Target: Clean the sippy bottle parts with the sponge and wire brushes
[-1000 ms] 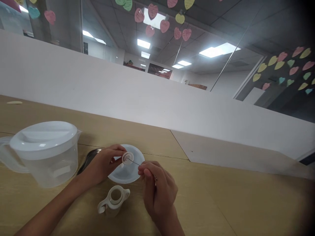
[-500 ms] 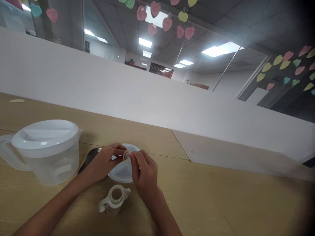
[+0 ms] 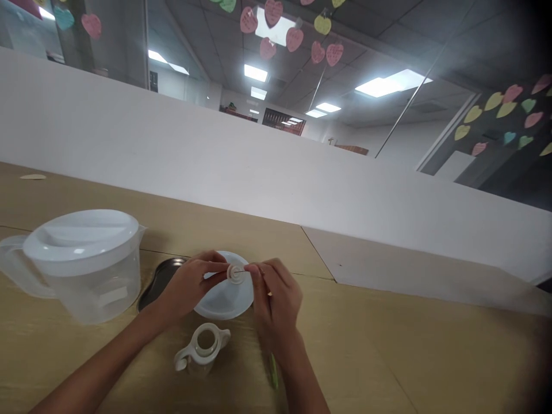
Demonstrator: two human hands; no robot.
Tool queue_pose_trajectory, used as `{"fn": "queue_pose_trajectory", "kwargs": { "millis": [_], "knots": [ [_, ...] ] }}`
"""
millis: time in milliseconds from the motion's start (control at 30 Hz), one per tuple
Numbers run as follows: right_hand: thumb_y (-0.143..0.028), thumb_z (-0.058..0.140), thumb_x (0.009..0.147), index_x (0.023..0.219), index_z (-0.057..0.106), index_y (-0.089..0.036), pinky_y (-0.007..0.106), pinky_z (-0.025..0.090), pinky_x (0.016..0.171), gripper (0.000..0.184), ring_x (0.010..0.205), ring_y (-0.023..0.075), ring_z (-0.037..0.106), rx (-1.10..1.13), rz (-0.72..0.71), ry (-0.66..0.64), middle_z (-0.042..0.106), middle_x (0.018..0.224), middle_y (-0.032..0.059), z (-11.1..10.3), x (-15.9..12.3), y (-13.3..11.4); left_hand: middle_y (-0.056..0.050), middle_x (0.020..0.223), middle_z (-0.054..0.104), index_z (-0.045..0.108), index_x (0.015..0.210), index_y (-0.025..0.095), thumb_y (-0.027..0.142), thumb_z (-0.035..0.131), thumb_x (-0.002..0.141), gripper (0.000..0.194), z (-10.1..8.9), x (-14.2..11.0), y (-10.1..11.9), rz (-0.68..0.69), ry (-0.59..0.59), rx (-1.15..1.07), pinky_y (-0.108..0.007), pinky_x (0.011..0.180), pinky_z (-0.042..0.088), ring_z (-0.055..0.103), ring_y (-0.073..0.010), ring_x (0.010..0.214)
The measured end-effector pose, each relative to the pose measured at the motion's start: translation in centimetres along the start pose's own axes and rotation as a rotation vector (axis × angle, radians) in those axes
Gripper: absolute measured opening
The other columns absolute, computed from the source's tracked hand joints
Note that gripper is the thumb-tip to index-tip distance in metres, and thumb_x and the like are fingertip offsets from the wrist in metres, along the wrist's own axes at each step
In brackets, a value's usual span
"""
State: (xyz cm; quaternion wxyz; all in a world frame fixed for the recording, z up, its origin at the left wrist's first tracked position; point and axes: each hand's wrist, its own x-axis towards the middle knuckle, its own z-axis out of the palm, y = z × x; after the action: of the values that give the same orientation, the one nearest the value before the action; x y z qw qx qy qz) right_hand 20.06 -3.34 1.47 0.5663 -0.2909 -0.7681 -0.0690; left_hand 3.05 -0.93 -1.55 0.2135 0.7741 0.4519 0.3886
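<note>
My left hand (image 3: 192, 283) pinches a small white round cap-like part (image 3: 235, 273) above a white plastic lid (image 3: 224, 299) that lies on the wooden table (image 3: 388, 351). My right hand (image 3: 276, 299) is closed right beside it, its fingertips pinched on a thin wire-like piece that touches the cap. A small white two-handled cup (image 3: 202, 347) stands just in front of my hands.
A large clear jug with a white lid (image 3: 81, 261) stands at the left. A dark metal tray (image 3: 157, 282) lies partly under my left hand. A white partition wall (image 3: 259, 167) runs along the table's far edge. A thin green stick (image 3: 273, 371) lies by my right wrist.
My right hand went in to the cap from the lower right, then drew back slightly to the right. The thin piece still joins it to the cap. Both hands drifted right.
</note>
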Motion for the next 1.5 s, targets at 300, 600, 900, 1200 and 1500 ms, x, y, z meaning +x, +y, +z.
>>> {"fn": "queue_pose_trajectory", "kwargs": {
  "millis": [300, 600, 900, 1200, 1500],
  "knots": [
    [-0.009, 0.050, 0.088, 0.085, 0.063, -0.020, 0.022, 0.043, 0.051, 0.017, 0.061, 0.0101, 0.056, -0.029, 0.034, 0.096, 0.061, 0.072, 0.0001, -3.7, 0.1, -1.2, -0.002, 0.097, 0.064, 0.072, 0.096, 0.027, 0.035, 0.049, 0.089, 0.025, 0.6, 0.2, 0.1, 0.034, 0.003, -0.039, -0.024, 0.074, 0.043, 0.058, -0.0152, 0.083],
    [-0.009, 0.049, 0.089, 0.086, 0.063, -0.019, 0.022, 0.043, 0.050, 0.017, 0.063, 0.0101, 0.057, -0.057, 0.006, 0.149, 0.061, 0.073, 0.0006, -3.5, -0.2, -2.1, -0.003, 0.092, 0.065, 0.071, 0.091, 0.023, 0.033, 0.050, 0.088, 0.023, -0.1, 0.7, -1.6, 0.111, 0.076, 0.074, -0.025, 0.071, 0.044, 0.059, -0.0157, 0.081],
    [-0.016, 0.050, 0.091, 0.077, 0.064, -0.018, 0.022, 0.037, 0.045, 0.019, 0.049, 0.0079, 0.049, -0.115, 0.111, 0.491, 0.055, 0.059, -0.0027, -4.9, 0.4, -1.9, -0.004, 0.096, 0.068, 0.073, 0.086, 0.023, 0.021, 0.056, 0.084, 0.017, 1.2, 2.0, -5.9, 0.013, 0.035, 0.540, -0.036, 0.085, 0.041, 0.061, -0.0211, 0.090],
    [-0.020, 0.046, 0.093, 0.083, 0.063, -0.017, 0.020, 0.040, 0.048, 0.020, 0.052, 0.0071, 0.052, -0.218, 0.154, 0.089, 0.057, 0.062, -0.0028, -4.6, 0.9, -0.1, -0.013, 0.090, 0.069, 0.073, 0.072, 0.015, 0.005, 0.052, 0.078, 0.025, 3.9, 2.3, -7.0, -0.033, -0.190, 0.715, -0.041, 0.091, 0.036, 0.059, -0.0268, 0.096],
    [-0.019, 0.043, 0.094, 0.083, 0.062, -0.016, 0.020, 0.041, 0.052, 0.022, 0.054, 0.0085, 0.053, -0.188, 0.152, -0.019, 0.058, 0.065, -0.0013, -4.1, 0.9, -0.3, -0.009, 0.079, 0.072, 0.074, 0.072, 0.019, 0.010, 0.057, 0.069, 0.019, 4.8, 1.9, -8.9, -0.116, -0.387, 0.572, -0.029, 0.074, 0.043, 0.065, -0.0200, 0.077]
  ]
}}
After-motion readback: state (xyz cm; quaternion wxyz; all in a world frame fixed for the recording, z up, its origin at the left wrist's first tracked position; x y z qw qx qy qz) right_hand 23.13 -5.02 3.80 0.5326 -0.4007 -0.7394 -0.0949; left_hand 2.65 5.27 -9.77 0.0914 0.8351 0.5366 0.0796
